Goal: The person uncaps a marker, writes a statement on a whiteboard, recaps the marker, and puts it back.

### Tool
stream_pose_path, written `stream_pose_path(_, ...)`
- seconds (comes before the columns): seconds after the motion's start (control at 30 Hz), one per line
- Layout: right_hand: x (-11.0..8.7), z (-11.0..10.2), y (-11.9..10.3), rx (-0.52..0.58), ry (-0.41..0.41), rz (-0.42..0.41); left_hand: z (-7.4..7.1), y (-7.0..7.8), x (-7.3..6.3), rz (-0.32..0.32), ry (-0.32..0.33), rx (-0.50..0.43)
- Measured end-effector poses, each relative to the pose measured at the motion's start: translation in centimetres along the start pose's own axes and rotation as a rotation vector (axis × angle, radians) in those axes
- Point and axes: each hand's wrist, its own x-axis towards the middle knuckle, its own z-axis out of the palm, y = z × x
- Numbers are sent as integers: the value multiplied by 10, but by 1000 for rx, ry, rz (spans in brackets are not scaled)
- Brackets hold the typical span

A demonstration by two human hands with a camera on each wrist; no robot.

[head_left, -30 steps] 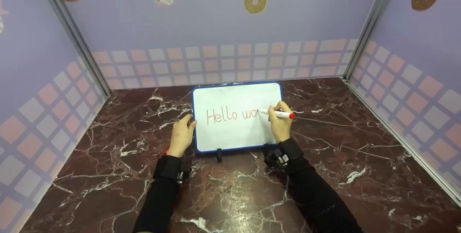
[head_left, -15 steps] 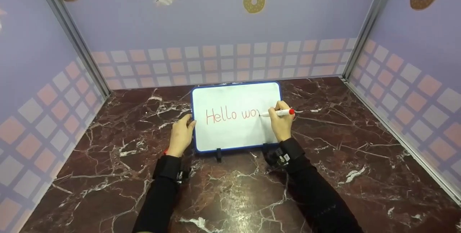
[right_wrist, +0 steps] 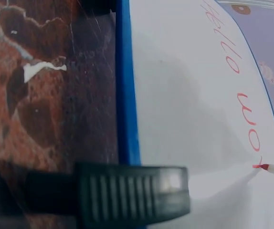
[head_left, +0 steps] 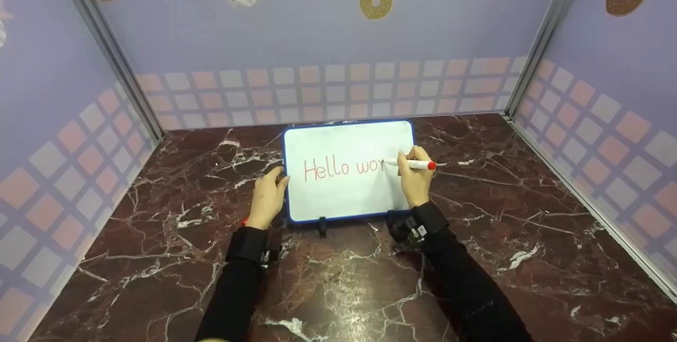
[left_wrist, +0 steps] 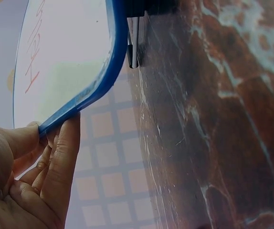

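A small whiteboard [head_left: 338, 194] with a blue frame leans back on a black stand [head_left: 322, 227]. Red handwriting on it reads "Hello wo" followed by the strokes of an r. My left hand [head_left: 267, 198] pinches the board's left edge; in the left wrist view the thumb [left_wrist: 25, 140] lies on the front side and the fingers [left_wrist: 63, 160] are behind the frame. My right hand [head_left: 415, 178] grips a white marker [head_left: 418, 164] with a red end. In the right wrist view the marker's red tip [right_wrist: 261, 166] is at the r stroke.
The board stands on a dark red marbled table [head_left: 338, 289]. Purple patterned panels enclose the back and sides, with a back wall [head_left: 317, 30] behind the board. A black ridged clip [right_wrist: 132, 193] overlaps the board's lower edge in the right wrist view.
The marker tip has gone from the end of "wo" down a short stroke and back up to the right, leaving an r shape. My left hand stays at the board's edge.
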Motion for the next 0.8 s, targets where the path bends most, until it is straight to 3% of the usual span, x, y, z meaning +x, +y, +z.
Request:
stream_pose_path(0.33,-1,-3,-3,10,33,-46,1,-2,0,-25,-13,-5)
stream_pose_path(0.8,6,-8,4,49,11,16,1,0,0,0,4,8)
